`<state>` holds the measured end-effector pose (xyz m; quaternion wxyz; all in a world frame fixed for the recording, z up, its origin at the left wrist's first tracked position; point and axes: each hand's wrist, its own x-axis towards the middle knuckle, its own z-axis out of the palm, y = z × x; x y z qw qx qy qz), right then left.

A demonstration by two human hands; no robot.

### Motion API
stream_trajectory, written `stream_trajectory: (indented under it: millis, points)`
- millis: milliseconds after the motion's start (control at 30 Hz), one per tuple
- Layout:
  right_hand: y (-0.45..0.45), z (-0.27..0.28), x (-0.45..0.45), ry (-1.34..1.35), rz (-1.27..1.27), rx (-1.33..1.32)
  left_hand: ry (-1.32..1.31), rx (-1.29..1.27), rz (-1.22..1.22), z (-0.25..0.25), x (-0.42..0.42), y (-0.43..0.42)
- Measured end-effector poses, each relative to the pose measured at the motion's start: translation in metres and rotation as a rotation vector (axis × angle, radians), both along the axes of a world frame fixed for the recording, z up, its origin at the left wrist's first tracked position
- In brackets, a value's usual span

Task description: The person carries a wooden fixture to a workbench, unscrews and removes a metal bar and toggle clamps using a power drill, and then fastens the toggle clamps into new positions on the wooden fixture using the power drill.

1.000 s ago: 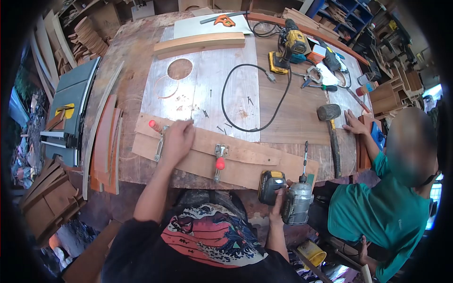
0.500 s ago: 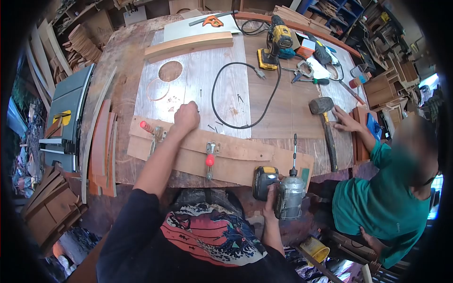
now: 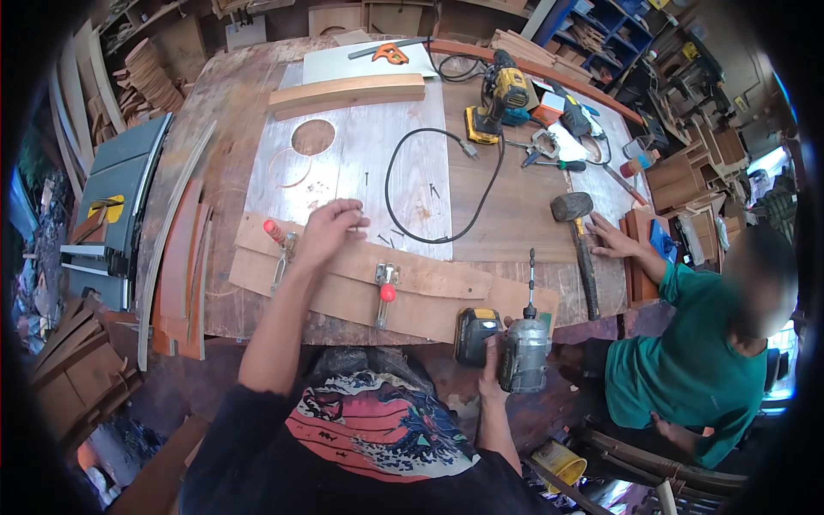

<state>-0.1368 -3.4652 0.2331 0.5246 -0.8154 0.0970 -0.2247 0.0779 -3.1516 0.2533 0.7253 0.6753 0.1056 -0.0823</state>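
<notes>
My right hand grips a cordless driver near the table's front edge. Its long bit points away from me, and the battery faces left. My left hand hovers over the pale board, fingers curled together; what they hold, if anything, is too small to make out. Dark screws lie scattered near it. Below the left hand is a curved wooden template bearing two toggle clamps with red tips.
A cable loops across the boards. Beyond it stands a yellow drill. A mallet lies at right, near a co-worker's hand. A curved wood piece and an orange-handled tool lie at the back.
My left hand has drawn back toward me and slightly left, its fingers less tightly closed than before. My right hand still holds the driver. The view has shifted slightly.
</notes>
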Motion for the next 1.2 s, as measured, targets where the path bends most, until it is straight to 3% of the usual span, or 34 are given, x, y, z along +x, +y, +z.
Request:
stream_trajectory:
  millis: [67,167,200,300,333,400,433,467,500,567,633,667,733,900,967,1033,1133,1200]
  points:
    - [-0.002,0.005,-0.002,0.002,0.022,-0.037,-0.052,-0.252,0.054,0.038,-0.031,-0.022]
    - [-0.009,0.005,-0.02,0.042,0.063,-0.327,-0.114,-0.691,-0.015,0.041,-0.052,-0.035]
    - [-0.009,0.008,-0.025,0.059,0.067,-0.434,-0.081,-0.793,-0.171,0.043,-0.055,-0.033]
    - [-0.002,0.036,-0.03,0.129,0.114,-0.542,-0.011,-0.979,-0.24,0.062,-0.071,-0.056]
    - [0.004,0.042,-0.032,0.187,0.108,-0.506,0.008,-1.008,-0.245,0.065,-0.075,-0.065]
    - [0.01,0.03,-0.036,0.165,0.153,-0.103,0.029,-1.07,-0.228,0.072,-0.085,-0.077]
    - [0.011,0.028,-0.037,0.104,0.169,-0.081,0.038,-1.1,-0.214,0.074,-0.09,-0.08]
    - [0.012,0.028,-0.037,0.044,0.189,-0.057,0.047,-1.109,-0.22,0.074,-0.093,-0.083]
    - [0.014,0.026,-0.038,0.068,0.169,0.126,0.056,-1.117,-0.222,0.075,-0.095,-0.084]
    - [0.019,0.023,-0.04,0.179,0.055,0.654,0.067,-1.115,-0.229,0.074,-0.1,-0.085]
    - [0.015,0.029,-0.038,0.134,0.097,0.507,0.074,-1.097,-0.244,0.073,-0.103,-0.085]
    - [0.012,0.058,-0.026,-0.013,0.219,0.018,0.077,-1.101,-0.242,0.072,-0.105,-0.085]
    - [0.01,0.076,-0.021,-0.12,0.327,-0.452,0.084,-1.108,-0.239,0.069,-0.106,-0.086]
    - [0.015,0.087,-0.023,0.165,0.301,-0.376,-0.035,-1.035,-0.244,0.063,-0.107,-0.088]
    - [0.01,0.074,-0.018,-0.093,0.322,-0.421,-0.078,-0.995,-0.279,0.061,-0.107,-0.088]
    - [0.005,0.069,-0.015,-0.189,0.34,-0.434,-0.064,-0.999,-0.316,0.059,-0.107,-0.09]
    - [0.002,0.069,-0.017,-0.081,0.36,-0.351,0.059,-0.976,-0.339,0.067,-0.113,-0.087]
    - [-0.007,0.054,-0.024,0.003,0.358,-0.225,-0.056,-0.587,-0.252,0.065,-0.125,-0.068]
